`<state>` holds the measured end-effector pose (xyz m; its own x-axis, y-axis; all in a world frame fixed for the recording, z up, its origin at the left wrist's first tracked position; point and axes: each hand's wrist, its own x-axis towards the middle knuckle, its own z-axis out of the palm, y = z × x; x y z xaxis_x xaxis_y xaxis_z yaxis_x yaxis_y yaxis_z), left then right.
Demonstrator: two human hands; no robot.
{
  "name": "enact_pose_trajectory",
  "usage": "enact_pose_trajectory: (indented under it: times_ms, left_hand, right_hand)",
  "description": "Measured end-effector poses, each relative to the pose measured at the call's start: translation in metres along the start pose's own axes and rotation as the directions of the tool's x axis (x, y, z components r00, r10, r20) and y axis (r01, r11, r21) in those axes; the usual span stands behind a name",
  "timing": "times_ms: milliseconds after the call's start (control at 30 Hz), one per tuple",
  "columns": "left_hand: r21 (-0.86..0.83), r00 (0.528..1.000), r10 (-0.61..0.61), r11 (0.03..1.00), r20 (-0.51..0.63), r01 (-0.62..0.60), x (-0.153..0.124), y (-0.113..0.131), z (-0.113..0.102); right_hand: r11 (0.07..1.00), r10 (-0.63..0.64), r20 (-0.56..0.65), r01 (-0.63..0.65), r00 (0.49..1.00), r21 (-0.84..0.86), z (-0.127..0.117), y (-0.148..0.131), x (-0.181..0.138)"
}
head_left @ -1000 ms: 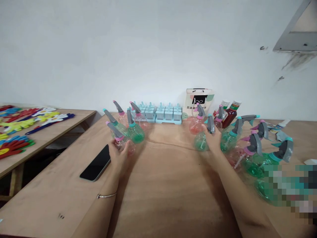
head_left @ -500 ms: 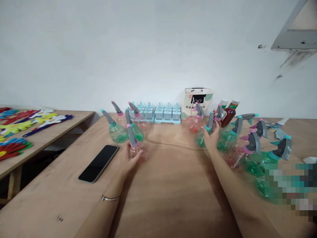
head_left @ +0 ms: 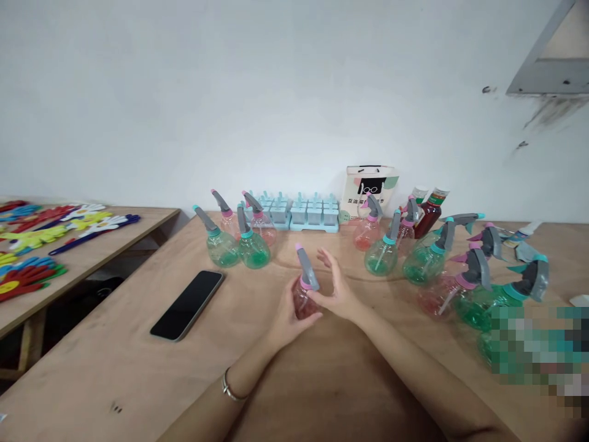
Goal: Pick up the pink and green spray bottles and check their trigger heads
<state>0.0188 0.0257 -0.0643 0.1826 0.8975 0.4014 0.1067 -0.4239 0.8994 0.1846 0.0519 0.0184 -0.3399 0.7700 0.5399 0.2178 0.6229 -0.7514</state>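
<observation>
A clear pink spray bottle (head_left: 305, 302) with a grey and pink nozzle stands tilted in the middle of the table, its body wrapped by my left hand (head_left: 289, 314). My right hand (head_left: 340, 287) is open beside it, fingers apart, with the thumb near the bottle's neck; whether the thumb touches cannot be made out. Left of my hands is a group of green and pink spray bottles, the nearest a green spray bottle (head_left: 254, 250). To the right, another green spray bottle (head_left: 380, 259) stands at the front of a larger group.
A phone (head_left: 188, 305) lies on the left of the table. Along the wall stand light-blue popsicle moulds (head_left: 315, 215), a paper bag (head_left: 352, 184) and red sauce bottles (head_left: 429, 216). Colourful hand-shaped felt pieces (head_left: 32, 236) cover a side table. A blurred patch hides the lower right.
My left hand has carried the pink spray bottle from the left group to the middle. My right hand has left the right-hand bottles and come over beside it.
</observation>
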Motion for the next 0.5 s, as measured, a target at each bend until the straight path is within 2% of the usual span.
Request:
enact_pose_trajectory:
  times_ms: [100,200,267,367,400,433,467,500]
  left_hand:
    - [0.108,0.999,0.029,0.994,0.038,-0.033,-0.016,-0.001,0.016]
    - [0.226,0.997,0.061,0.972,0.049,-0.070,-0.028,-0.002,0.020]
    - [0.265,0.993,0.078,0.959,0.092,-0.100,-0.029,-0.001,0.015]
    - [0.324,0.981,0.126,0.931,0.147,-0.168,-0.019,0.002,-0.006]
    - [0.353,0.981,0.166,0.916,0.103,-0.192,-0.012,0.003,-0.015]
    - [0.387,0.977,0.213,0.900,0.005,-0.198,-0.004,0.003,-0.026]
    - [0.433,0.954,0.260,0.885,-0.153,-0.171,0.005,0.002,-0.038]
    - [0.479,0.894,0.305,0.870,-0.329,-0.120,0.015,0.001,-0.051]
  right_hand:
    - [0.988,0.120,0.074,-0.127,0.990,0.091,0.004,-0.012,-0.003]
    - [0.967,0.160,0.097,-0.176,0.982,0.185,-0.001,-0.018,-0.002]
    - [0.946,0.173,0.110,-0.197,0.979,0.259,-0.005,-0.019,0.001]
    - [0.881,0.252,0.129,-0.283,0.959,0.379,-0.012,-0.017,0.007]
    - [0.842,0.287,0.136,-0.318,0.948,0.436,-0.014,-0.016,0.009]
    - [0.789,0.326,0.159,-0.361,0.932,0.497,-0.017,-0.015,0.011]
    - [0.722,0.358,0.204,-0.409,0.911,0.558,-0.019,-0.014,0.012]
    - [0.644,0.379,0.263,-0.457,0.887,0.614,-0.022,-0.013,0.013]
